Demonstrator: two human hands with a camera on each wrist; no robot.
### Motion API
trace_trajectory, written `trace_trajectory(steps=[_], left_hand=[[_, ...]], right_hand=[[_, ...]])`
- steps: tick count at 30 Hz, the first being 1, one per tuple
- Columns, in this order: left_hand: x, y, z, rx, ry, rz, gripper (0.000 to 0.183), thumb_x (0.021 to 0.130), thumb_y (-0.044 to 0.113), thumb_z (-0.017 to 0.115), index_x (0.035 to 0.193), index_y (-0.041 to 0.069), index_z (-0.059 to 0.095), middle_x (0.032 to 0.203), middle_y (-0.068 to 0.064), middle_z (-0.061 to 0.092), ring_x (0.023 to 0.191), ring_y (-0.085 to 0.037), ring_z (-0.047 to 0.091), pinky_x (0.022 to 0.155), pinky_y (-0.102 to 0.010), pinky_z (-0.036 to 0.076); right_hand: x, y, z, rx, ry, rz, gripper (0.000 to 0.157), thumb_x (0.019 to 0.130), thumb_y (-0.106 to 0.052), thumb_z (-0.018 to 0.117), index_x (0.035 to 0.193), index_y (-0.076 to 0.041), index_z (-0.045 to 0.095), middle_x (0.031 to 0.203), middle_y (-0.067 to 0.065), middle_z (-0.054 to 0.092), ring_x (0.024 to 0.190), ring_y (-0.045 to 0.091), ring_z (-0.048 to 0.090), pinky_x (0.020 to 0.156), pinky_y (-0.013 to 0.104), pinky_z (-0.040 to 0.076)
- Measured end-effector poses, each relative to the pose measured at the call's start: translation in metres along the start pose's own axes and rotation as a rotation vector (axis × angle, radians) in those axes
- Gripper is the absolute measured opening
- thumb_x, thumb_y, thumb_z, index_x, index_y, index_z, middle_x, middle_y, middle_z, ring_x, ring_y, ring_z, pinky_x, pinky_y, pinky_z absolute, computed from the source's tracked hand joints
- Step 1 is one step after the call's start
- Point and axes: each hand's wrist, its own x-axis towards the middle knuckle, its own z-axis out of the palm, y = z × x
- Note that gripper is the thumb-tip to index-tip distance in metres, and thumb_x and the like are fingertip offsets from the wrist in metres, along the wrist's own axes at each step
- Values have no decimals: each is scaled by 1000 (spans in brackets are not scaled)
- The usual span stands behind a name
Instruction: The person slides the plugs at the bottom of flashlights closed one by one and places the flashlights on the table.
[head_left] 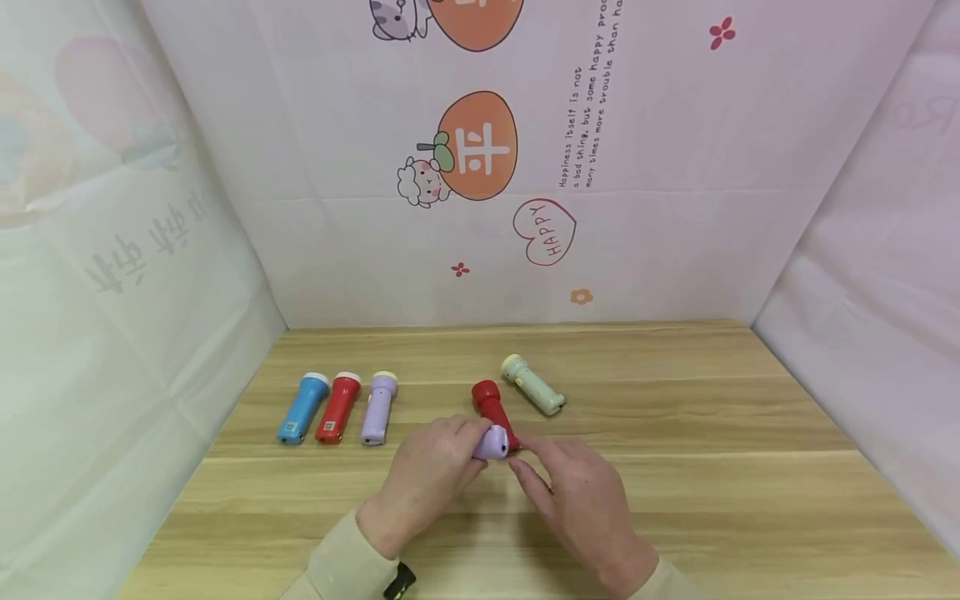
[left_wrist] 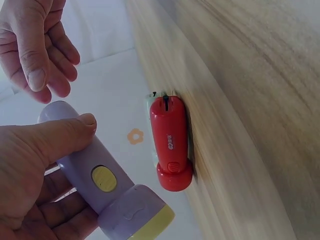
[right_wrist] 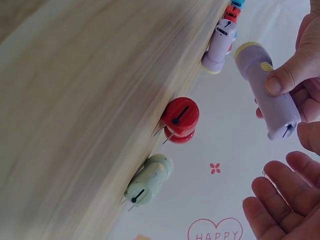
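Note:
My left hand (head_left: 431, 467) grips a lavender flashlight (left_wrist: 107, 170) around its body, thumb lying along it near the yellow switch. Its wide head has a pale yellow rim, and its tail end, with a small dark slot, points toward my right hand (head_left: 577, 492). That hand is beside the tail end with fingers extended and loosely bent, holding nothing. Beyond the held flashlight, a red flashlight (left_wrist: 170, 135) lies on the table, partly covered by it in the head view. In the right wrist view, two thin metal prongs stick out at the red flashlight's tail.
A pale green flashlight (head_left: 534, 385) lies behind the red one, its prongs also out. To the left stand in a row a blue flashlight (head_left: 303, 408), another red flashlight (head_left: 339, 408) and another lavender flashlight (head_left: 379, 408). Printed white cloth (head_left: 360, 250) encloses the wooden table (head_left: 712, 417).

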Motion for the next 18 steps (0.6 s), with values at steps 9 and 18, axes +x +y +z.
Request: trace_trajectory(steps=[9, 18], left_hand=[[0, -7, 3, 42, 9, 10, 40, 82, 18, 90, 117, 9, 73, 106, -4, 78, 89, -16, 75, 77, -30, 62], [0, -14, 5, 83, -33, 8, 36, 85, 11, 87, 118, 7, 73, 109, -6, 78, 94, -19, 75, 84, -31, 62]], right_hand=[[-2, 4, -1, -51, -45, 40, 39, 84, -30, 88, 117, -15, 75, 106, 1, 79, 95, 19, 75, 80, 38, 63], [-5, 10, 0, -104, -93, 47, 56, 84, -38, 85, 127, -6, 70, 120, 15, 74, 109, 33, 70, 93, 49, 58]])
